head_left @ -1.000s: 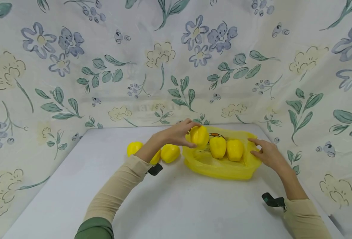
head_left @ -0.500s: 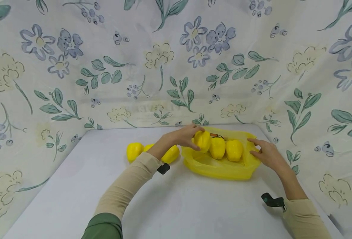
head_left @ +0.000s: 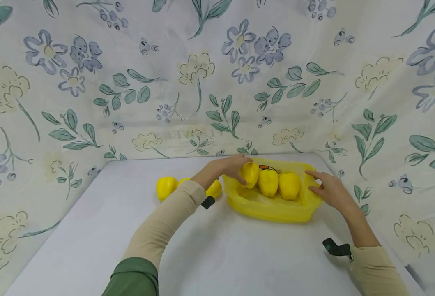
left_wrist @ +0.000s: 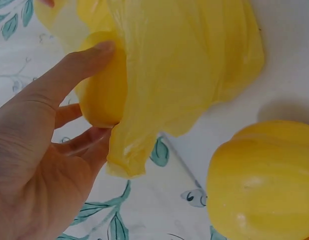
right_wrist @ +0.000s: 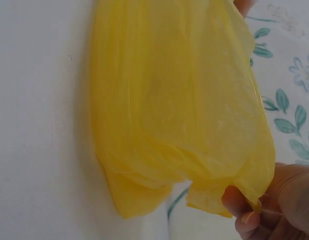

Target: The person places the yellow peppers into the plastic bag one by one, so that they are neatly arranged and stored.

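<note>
Yellow bell peppers [head_left: 268, 183], six by count, are sharing one table [head_left: 91, 234] with one plastic bag [head_left: 267, 211].
Two are standing side by side inside the bag; the left hand [head_left: 229, 166] is gripping a third pepper [head_left: 251, 175] between thumb and fingers, holding it within the bag's left end, just beside them. Three more are lying on the table left of the bag, the middle one apparently a pepper too, though the left sleeve [head_left: 176, 213] is mostly covering it. The right hand [head_left: 330, 190] is pinching the bag's right edge. Compared with a second ago, the gripped pepper is sitting lower and closer to the bagged pair, and the left sleeve is reaching farther right; the right hand is staying put.
</note>
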{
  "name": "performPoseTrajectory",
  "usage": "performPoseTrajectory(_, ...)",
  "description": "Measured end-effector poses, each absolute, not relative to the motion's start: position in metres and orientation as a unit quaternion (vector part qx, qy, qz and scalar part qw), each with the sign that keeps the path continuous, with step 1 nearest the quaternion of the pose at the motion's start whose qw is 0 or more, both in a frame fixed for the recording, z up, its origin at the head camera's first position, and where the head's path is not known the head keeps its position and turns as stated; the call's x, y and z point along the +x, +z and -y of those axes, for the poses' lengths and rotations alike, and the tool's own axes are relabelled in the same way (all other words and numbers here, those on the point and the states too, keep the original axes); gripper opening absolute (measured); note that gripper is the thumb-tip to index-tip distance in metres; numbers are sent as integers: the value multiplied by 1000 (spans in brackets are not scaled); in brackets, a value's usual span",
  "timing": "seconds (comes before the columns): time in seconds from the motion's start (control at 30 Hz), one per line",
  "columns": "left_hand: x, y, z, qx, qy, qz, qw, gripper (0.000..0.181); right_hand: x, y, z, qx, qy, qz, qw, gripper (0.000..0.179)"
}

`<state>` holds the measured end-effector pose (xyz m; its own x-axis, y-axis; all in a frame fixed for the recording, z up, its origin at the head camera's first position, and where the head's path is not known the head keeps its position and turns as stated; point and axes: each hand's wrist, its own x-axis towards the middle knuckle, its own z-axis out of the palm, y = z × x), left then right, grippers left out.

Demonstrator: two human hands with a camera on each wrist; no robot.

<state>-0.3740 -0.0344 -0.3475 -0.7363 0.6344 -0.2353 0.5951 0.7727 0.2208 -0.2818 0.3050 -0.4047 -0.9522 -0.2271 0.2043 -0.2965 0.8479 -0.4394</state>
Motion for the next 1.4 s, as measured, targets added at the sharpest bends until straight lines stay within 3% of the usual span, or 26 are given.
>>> performPoseTrajectory(0.73,-379,-358,33,313,75,-934,156,79,-281,-408,-305,147,234,957,87,52)
performPoseTrajectory(1.4,-382,-372,39,313,107,-930,159,85,-280,-405,-304,144,237,956,91,51)
